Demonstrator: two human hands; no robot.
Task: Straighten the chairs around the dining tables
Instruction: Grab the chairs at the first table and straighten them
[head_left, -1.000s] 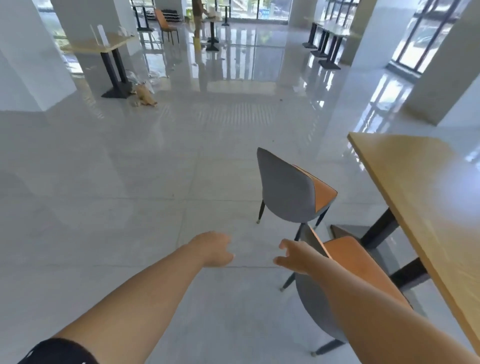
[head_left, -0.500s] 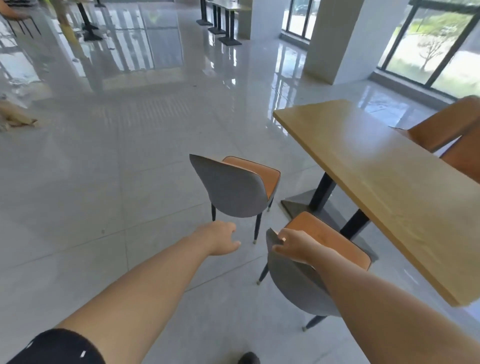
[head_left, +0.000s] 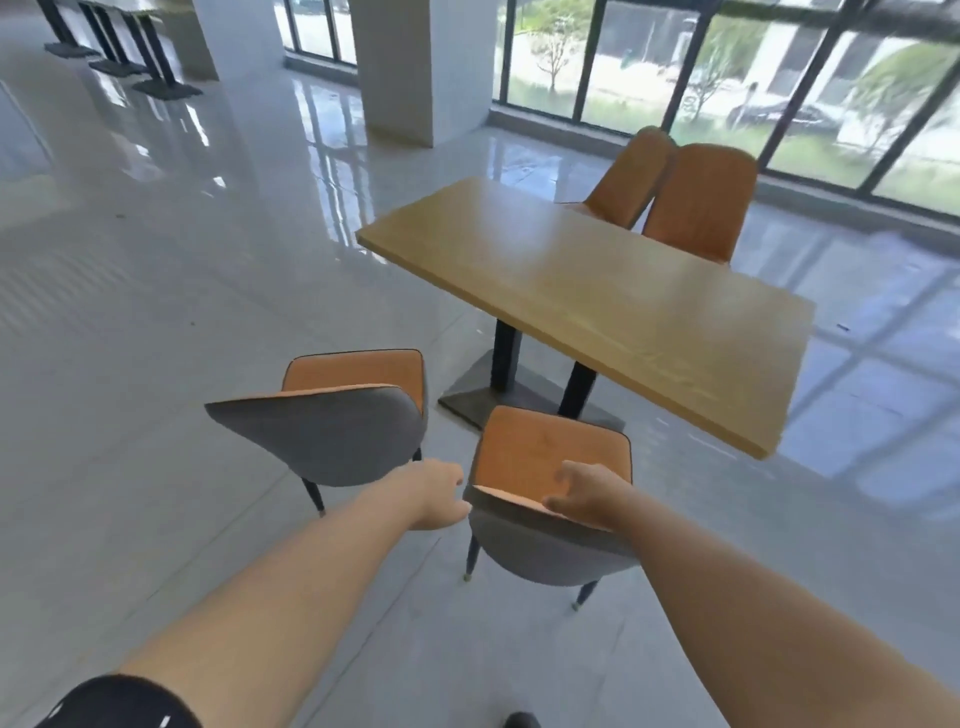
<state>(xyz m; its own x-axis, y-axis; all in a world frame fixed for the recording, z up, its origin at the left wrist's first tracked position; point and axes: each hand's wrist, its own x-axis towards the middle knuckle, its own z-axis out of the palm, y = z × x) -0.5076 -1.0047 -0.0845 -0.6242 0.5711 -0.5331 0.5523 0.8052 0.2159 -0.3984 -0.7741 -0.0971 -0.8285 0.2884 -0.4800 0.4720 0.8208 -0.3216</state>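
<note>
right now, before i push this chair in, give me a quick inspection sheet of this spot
surface: wooden table; glossy tiled floor
job's things: near chair faces the table, seat seemingly short of the tabletop; left chair beside it, apart from the table; two orange chairs close together on the far side
clutter: nothing seen
grippers: right hand grips the top of the near chair's backrest; left hand at the backrest's left end, grip unclear
cables: nothing seen
surroundings: pillar; windows; more tables far left
</note>
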